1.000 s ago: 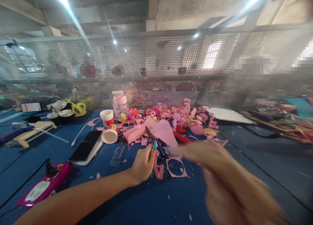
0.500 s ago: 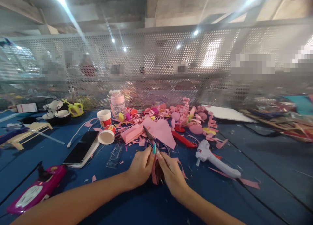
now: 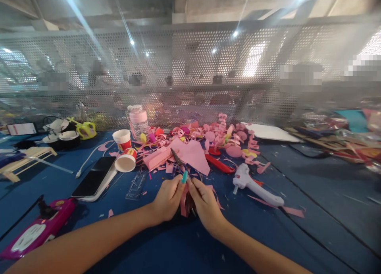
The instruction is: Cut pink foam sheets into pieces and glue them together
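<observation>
My left hand [image 3: 168, 198] and my right hand [image 3: 208, 204] meet at the middle of the table, fingers closed in a pinch with the thumbs nearly touching. A pink paper strip [image 3: 183, 204] hangs between them, partly covered by the fingers. Under the hands is something dark with a small glint; I cannot make it out. Just beyond my fingertips lie scissors [image 3: 177, 158], blades pointing away over a pink paper sheet [image 3: 195, 157]. The left thumbnail is turquoise.
Pink curls and paper discs [image 3: 235, 151] pile up behind. A white glue gun [image 3: 257, 188] and red-handled tool [image 3: 219, 164] lie right. On the left are paper cups [image 3: 126, 161], a black phone [image 3: 94, 176], a clear ruler [image 3: 136, 186] and a magenta power strip [image 3: 38, 230]. A pink-lidded bottle [image 3: 138, 121] stands behind.
The whole view has shifted slightly, with things on the table appearing a little further left and up. Both hands keep nearly the same pinch on the pink strip.
</observation>
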`<state>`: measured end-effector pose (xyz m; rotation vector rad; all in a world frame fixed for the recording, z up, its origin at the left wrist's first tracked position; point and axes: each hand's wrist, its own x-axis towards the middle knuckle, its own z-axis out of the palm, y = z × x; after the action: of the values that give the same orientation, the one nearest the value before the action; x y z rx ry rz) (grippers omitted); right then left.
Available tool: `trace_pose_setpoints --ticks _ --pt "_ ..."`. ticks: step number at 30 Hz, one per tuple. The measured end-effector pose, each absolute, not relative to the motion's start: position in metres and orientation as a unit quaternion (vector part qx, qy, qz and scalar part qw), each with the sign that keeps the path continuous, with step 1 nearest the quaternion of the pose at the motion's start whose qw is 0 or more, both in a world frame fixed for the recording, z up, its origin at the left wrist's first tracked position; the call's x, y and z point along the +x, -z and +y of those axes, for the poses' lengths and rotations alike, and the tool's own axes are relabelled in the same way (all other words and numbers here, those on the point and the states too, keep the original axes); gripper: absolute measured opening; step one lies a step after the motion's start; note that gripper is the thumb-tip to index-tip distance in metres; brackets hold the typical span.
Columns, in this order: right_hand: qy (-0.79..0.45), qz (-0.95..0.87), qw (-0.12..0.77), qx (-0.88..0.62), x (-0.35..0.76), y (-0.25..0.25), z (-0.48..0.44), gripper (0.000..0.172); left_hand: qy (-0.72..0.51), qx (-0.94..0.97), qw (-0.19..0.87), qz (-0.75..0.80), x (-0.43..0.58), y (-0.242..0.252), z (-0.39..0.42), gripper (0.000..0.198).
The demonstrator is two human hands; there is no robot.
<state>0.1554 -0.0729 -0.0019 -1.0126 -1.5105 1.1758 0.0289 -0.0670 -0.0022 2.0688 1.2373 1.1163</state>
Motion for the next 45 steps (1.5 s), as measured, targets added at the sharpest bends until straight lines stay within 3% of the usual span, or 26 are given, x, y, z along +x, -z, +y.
trace_pose_setpoints --ticks 5,16,24,33,40,45 --pt "-0.465 -0.605 0.495 -0.415 0.155 -0.003 -0.074 0.039 -0.441 0.725 0.282 0.447 0.029 -0.001 -0.067 0.036" --pt "-0.539 -0.559 0.509 -0.370 0.154 0.007 -0.070 0.037 -0.413 0.753 0.239 0.453 0.030 0.001 -0.068 0.034" --pt "-0.532 -0.565 0.495 -0.392 0.154 0.005 -0.070 0.035 -0.431 0.744 0.299 0.413 0.029 0.001 -0.069 0.034" --pt "-0.572 -0.497 0.524 -0.389 0.151 -0.004 -0.072 0.042 -0.416 0.750 0.246 0.451 0.030 0.000 -0.068 0.031" --pt "-0.543 -0.559 0.500 -0.378 0.155 0.005 -0.069 0.035 -0.411 0.762 0.241 0.438 0.030 0.002 -0.068 0.032" --pt "-0.502 -0.595 0.492 -0.391 0.158 0.007 -0.067 0.034 -0.428 0.737 0.307 0.423 0.028 0.001 -0.068 0.035"
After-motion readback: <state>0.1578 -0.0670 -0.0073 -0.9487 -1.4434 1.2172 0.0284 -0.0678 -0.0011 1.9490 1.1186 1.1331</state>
